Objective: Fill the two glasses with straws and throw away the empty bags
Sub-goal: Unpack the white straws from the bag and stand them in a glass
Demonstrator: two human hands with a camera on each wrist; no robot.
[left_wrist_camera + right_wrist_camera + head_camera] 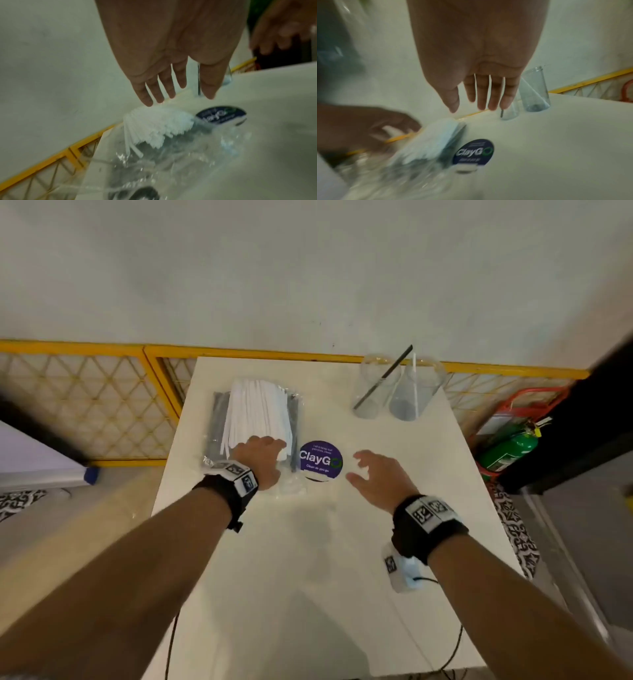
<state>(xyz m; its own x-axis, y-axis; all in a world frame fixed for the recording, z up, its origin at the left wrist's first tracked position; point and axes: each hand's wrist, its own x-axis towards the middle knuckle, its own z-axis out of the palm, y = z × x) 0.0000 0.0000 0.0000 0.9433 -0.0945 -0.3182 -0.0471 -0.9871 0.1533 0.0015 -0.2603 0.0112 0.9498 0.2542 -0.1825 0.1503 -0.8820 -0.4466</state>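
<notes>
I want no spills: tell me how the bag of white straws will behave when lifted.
The bag of white straws looks like thin, crinkly clear plastic, so it will probably sag and feel slippery. Loose straw ends fan out beneath the left hand, so straws may slide out if that end tips down. It is likely light; the right hand could support it.

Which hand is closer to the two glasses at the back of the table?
The right hand. It hovers open over the table in front of the glasses, apart from them. The left hand is farther off to the side, over the white straws.
</notes>
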